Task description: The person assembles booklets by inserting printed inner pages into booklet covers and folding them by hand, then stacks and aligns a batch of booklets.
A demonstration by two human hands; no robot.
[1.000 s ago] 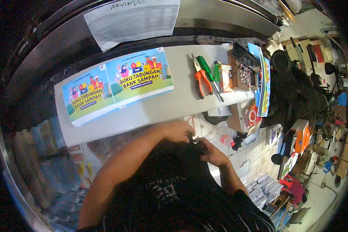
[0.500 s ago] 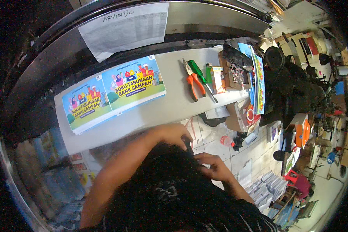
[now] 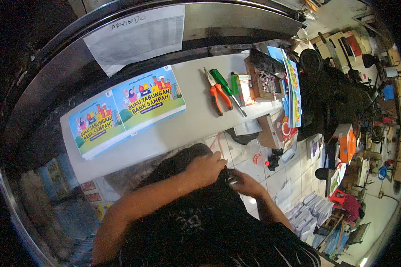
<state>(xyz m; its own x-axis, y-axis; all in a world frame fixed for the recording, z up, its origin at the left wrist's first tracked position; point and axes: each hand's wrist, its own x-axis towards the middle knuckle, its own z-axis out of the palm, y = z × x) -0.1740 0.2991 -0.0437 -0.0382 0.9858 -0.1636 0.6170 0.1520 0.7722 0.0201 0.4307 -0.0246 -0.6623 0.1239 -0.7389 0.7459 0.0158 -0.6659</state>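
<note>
My left hand point(image 3: 206, 169) is at the edge of my black shirt point(image 3: 196, 200), its fingers closed and bent down by the dark cloth. Close beside it, my right hand point(image 3: 246, 184) is curled round something with a small shiny light spot, too small to name. A bit of dark material lies between the two hands, and I cannot tell whether it is cloth. Beyond them, on the white table point(image 3: 151, 138), lie two stacks of colourful printed booklets point(image 3: 149, 95), orange-handled pliers point(image 3: 218, 95) and a green-handled screwdriver point(image 3: 227, 86).
At the table's right end stand a wooden box of small items point(image 3: 272, 86) and upright booklets point(image 3: 292, 89). A paper sheet point(image 3: 136, 38) hangs on the metal machine behind. Below right, a plastic bottle point(image 3: 259, 160) and paper stacks point(image 3: 309, 213) lie on the tiled floor.
My left hand has moved slightly down, closer to my right hand. The right hand has shifted little and stays curled. The whole view has drifted slightly; the table items lie as before.
</note>
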